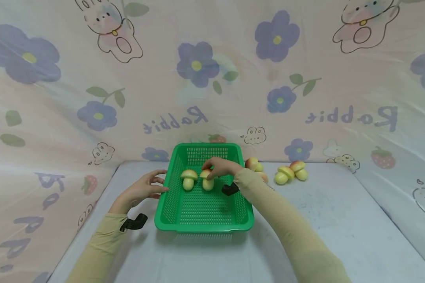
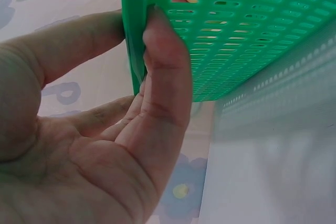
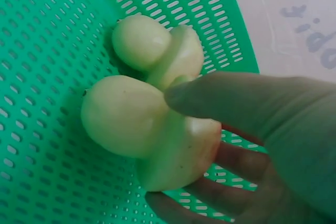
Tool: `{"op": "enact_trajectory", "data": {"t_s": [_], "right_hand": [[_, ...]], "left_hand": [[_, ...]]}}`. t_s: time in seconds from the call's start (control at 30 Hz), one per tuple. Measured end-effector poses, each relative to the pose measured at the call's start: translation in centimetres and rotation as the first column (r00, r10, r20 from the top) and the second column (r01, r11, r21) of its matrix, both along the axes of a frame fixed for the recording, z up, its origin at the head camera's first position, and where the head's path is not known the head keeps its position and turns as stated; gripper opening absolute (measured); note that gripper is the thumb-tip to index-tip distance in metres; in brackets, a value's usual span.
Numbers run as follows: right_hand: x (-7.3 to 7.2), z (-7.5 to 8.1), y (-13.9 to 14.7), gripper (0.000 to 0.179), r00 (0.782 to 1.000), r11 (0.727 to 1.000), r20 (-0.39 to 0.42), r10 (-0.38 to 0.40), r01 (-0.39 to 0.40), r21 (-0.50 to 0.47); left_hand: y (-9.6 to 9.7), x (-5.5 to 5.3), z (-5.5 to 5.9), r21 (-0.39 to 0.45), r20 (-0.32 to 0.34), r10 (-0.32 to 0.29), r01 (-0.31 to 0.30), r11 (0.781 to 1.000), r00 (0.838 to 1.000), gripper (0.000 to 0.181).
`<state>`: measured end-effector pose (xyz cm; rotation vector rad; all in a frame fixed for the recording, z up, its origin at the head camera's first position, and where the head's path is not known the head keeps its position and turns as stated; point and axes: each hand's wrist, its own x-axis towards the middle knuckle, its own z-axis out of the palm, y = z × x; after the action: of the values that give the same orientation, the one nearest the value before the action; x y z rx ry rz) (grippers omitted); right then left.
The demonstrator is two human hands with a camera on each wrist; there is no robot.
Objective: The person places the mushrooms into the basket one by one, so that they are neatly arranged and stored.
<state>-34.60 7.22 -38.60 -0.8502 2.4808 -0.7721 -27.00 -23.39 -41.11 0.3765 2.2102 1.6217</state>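
Note:
A green plastic basket (image 1: 203, 228) with slotted walls stands on the table. My left hand (image 1: 141, 190) is at its left side; in the left wrist view, the thumb and fingers pinch the basket's rim (image 2: 134, 35). Inside the basket, toward its far end, two toy mushrooms with yellow stems and red-tinged caps lie side by side. The right hand (image 1: 221, 167) reaches over the right wall and grips the right toy mushroom (image 3: 126, 116) by its cap, thumb on the near side and fingers behind. Beside it, untouched, lies the other toy mushroom (image 1: 189, 182).
Several more toy mushrooms (image 1: 284, 175) lie on the white table (image 1: 326, 220) to the right of the basket, some partly hidden by the right forearm. A patterned cloth (image 1: 230, 106) with flowers and rabbits hangs behind the table. Each wrist carries a black camera mount (image 1: 134, 223).

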Motion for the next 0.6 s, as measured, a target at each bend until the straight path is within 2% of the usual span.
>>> {"op": "enact_trajectory", "data": {"t_s": [0.2,0.37,0.6], "right_hand": [[0.0,-0.7,-0.2,0.05,1.0,0.999,-0.019,-0.01,0.011,0.039],[-0.2,-1.0,-0.5,0.049,0.999,0.997,-0.033,0.001,0.002,0.075],[-0.2,-1.3,-0.7,0.048,0.999,0.997,-0.027,-0.017,0.019,0.075]], "left_hand": [[0.0,-0.1,-0.2,0.003,-0.007,-0.001,0.001,1.0,1.0,0.077],[0.0,-0.1,0.0,0.005,-0.004,0.0,0.001,1.0,1.0,0.077],[0.0,0.0,0.1,0.003,-0.004,-0.007,0.007,1.0,1.0,0.076]]}}
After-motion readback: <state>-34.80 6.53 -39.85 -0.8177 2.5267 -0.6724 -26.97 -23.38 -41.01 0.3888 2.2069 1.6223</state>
